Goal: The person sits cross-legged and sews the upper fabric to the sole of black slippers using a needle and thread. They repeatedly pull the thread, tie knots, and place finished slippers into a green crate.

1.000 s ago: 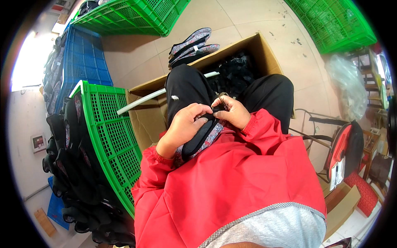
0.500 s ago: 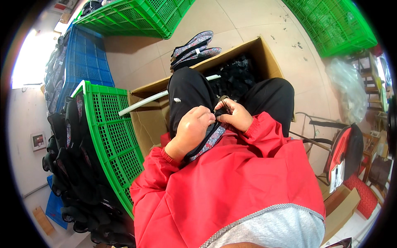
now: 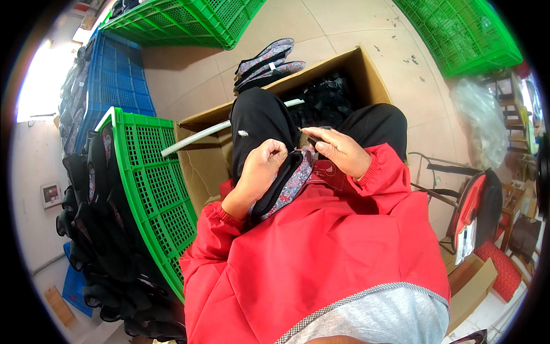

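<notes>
On my lap lies a black fabric piece (image 3: 291, 186) with a grey-and-red floral lining, shaped like a shoe upper. My left hand (image 3: 262, 172) is closed at its left side, thumb and fingers pressed together; whatever they pinch is too small to make out. Across from it, my right hand (image 3: 342, 151) has its fingers stretched forward over small dark metal thread snips (image 3: 312, 139), held against the palm and partly hidden. Both hands are above my thighs, a short gap between them.
Between my knees stands an open cardboard box (image 3: 375, 77) containing black pieces (image 3: 326, 100); a white pipe (image 3: 197, 139) crosses it. Similar floral pieces (image 3: 269, 64) are stacked beyond. A green crate (image 3: 152, 172) with black pieces stands left, a chair (image 3: 472, 215) right.
My hands have moved apart, the left one off to the left and the right one to the right. The right fingers have straightened, and more of the floral lining shows.
</notes>
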Demonstrator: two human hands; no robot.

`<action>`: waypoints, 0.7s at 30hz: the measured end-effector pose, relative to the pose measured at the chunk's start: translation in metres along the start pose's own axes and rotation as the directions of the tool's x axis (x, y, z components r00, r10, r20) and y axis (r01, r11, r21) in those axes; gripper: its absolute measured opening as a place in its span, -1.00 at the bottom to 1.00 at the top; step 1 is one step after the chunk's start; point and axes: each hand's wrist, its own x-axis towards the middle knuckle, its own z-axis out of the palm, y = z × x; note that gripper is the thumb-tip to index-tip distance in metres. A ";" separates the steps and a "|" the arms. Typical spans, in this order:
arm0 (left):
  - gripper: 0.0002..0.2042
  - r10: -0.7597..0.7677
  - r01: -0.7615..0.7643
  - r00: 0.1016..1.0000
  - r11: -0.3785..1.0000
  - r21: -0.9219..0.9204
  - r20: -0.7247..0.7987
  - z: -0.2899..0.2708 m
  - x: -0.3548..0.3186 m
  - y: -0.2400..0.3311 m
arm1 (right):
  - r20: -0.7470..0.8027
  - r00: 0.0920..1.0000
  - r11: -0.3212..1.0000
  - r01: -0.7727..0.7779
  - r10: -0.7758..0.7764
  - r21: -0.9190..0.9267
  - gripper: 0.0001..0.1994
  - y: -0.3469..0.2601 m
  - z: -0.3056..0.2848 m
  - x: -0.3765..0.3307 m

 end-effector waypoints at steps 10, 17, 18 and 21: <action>-0.94 -0.081 0.104 0.994 0.918 -0.383 0.075 0.003 0.004 -0.001 | 0.120 0.979 0.882 -0.091 0.164 -0.462 -0.71 -0.042 -0.001 0.005; -0.93 -0.083 0.108 0.993 0.929 -0.355 0.085 0.001 0.005 -0.005 | 0.084 0.983 0.837 -0.093 0.164 -0.540 -0.73 -0.042 0.008 0.010; -0.93 -0.086 0.106 0.994 0.937 -0.332 0.074 0.001 0.006 -0.006 | 0.077 0.983 0.830 -0.095 0.164 -0.550 -0.74 -0.041 0.009 0.011; -0.92 -0.092 0.100 0.995 0.954 -0.282 0.044 0.004 0.007 -0.007 | 0.081 0.981 0.818 -0.101 0.177 -0.566 -0.74 -0.042 0.010 0.014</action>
